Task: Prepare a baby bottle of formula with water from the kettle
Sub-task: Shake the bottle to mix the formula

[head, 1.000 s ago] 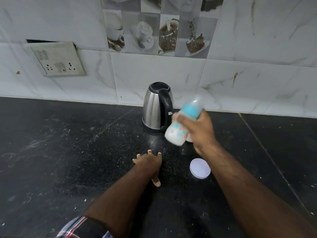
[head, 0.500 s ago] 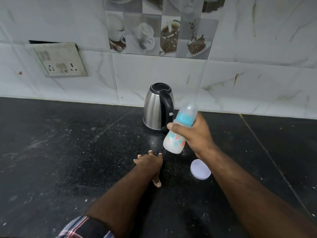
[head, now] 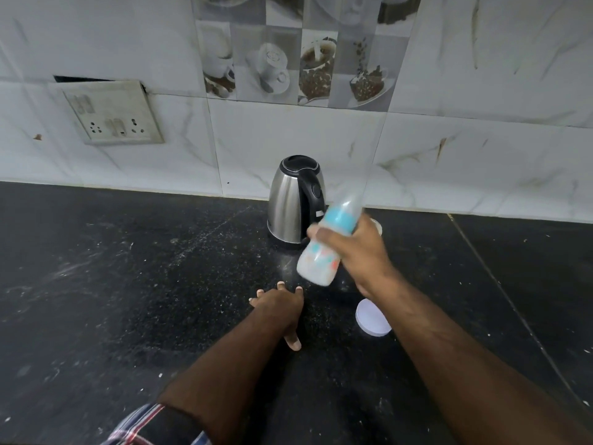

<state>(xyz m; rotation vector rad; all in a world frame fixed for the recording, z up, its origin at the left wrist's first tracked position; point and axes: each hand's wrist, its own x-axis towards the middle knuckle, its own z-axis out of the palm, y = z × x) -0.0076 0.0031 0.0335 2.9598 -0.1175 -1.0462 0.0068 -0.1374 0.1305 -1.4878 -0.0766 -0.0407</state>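
Just in front and right of the kettle [head: 296, 200], the right hand [head: 356, 248] grips the capped, milky baby bottle [head: 327, 244], now tilted differently than a moment ago, apparently mid-shake, while the left hand [head: 279, 305] rests flat, fingers spread, on the surface [head: 112, 300]

one kettle [head: 296, 200], one baby bottle [head: 327, 245], one white lid [head: 372, 321], one wall socket plate [head: 112, 114], two hands
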